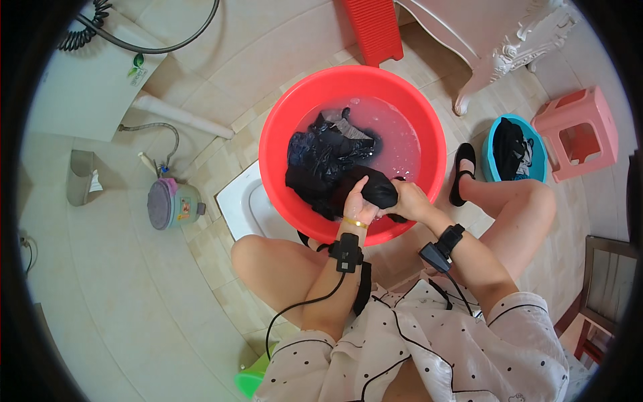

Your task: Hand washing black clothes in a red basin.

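Note:
A large red plastic basin (432, 115) holds cloudy water and a heap of wet dark clothes (326, 156), some with grey parts. Over the basin's near side, my left hand (360, 203) cups a bunched black wet garment (380, 188) from the left. My right hand (409, 201) grips the same bunch from the right, its thumb and fingers partly hidden by cloth. Both hands are close together, just above the heap. A yellow bracelet and a strapped black device are on my left wrist; another such device is on my right forearm.
The basin overlaps a white squat toilet (236, 211). To the right are a turquoise basin of clothes (541, 151) and a pink plastic stool (603, 125). A red stool (374, 30) and ornate white cabinet (492, 60) stand beyond. A lidded bin (187, 206) is left, a green container (251, 380) lower left.

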Available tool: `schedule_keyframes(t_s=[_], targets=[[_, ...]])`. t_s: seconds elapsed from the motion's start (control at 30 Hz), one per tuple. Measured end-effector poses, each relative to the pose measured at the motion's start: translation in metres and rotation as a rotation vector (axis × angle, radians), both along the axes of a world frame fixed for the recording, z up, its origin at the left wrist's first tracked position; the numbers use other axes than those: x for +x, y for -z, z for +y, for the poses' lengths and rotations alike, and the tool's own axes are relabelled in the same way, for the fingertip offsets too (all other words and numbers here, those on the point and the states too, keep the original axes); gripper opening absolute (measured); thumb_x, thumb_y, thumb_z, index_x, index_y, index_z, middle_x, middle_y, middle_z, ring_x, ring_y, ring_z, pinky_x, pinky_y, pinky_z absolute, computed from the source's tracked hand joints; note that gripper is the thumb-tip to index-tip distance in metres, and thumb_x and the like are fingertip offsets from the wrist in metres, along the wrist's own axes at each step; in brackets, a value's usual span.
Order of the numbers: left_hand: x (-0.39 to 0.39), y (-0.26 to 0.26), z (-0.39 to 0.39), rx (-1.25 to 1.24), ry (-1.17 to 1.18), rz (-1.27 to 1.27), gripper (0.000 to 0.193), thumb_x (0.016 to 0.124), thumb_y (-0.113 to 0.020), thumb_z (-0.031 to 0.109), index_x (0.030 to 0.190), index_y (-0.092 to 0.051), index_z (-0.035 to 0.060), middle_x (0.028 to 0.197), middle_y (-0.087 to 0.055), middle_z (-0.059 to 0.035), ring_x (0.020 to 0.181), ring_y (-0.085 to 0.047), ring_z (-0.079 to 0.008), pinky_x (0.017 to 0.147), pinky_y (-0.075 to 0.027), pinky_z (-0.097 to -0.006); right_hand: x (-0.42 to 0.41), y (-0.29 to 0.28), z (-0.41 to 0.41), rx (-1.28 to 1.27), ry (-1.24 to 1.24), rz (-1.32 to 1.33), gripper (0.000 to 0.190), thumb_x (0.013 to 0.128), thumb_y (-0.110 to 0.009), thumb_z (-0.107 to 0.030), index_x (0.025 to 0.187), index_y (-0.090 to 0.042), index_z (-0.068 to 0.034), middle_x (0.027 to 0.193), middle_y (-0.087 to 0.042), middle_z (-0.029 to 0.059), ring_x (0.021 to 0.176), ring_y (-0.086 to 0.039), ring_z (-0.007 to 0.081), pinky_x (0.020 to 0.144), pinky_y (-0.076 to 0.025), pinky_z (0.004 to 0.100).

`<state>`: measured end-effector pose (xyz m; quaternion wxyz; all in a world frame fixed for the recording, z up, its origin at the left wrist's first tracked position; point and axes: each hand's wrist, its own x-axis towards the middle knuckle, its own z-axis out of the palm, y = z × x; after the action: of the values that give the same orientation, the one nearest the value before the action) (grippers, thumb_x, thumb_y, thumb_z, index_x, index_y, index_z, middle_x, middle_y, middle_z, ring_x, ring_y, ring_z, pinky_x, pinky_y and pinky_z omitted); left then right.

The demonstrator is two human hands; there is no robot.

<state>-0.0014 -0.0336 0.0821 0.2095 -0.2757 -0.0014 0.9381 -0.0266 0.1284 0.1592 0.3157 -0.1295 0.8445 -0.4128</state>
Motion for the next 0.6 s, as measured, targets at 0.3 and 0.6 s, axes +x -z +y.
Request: schedule_keyframes(t_s=[0.3,0.6], targets=[[-0.001,-0.006,-0.014,-0.094,0.021,-0.013,0.029,0.089,-0.057,0.030,0.097,-0.063,0.0030,0.099,-0.065,-0.0144,0.091,-0.063,-0.0290,0.086,-0.050,-0.0438,0.013,-0.026,-0.013,-0.567,-0.017,0.258,0.060,0.056,-0.084,-0.012,0.109,-0.059,-0.002,0.123,-0.053,0.0110,0.116,-0.049,0.0267,0.100,-0.037,0.0363],[-0.013,-0.020,-0.012,0.432,0.407,0.286,0.052,0.091,-0.047,0.047,0.105,-0.060,-0.0016,0.098,-0.065,-0.0162,0.094,-0.063,-0.0268,0.091,-0.047,-0.0414,0.032,-0.060,-0.036,-0.671,0.279,0.235,0.048,0.062,-0.081,-0.012,0.103,-0.058,0.000,0.094,-0.063,0.0096,0.088,-0.061,0.0185,0.083,-0.047,0.0305]])
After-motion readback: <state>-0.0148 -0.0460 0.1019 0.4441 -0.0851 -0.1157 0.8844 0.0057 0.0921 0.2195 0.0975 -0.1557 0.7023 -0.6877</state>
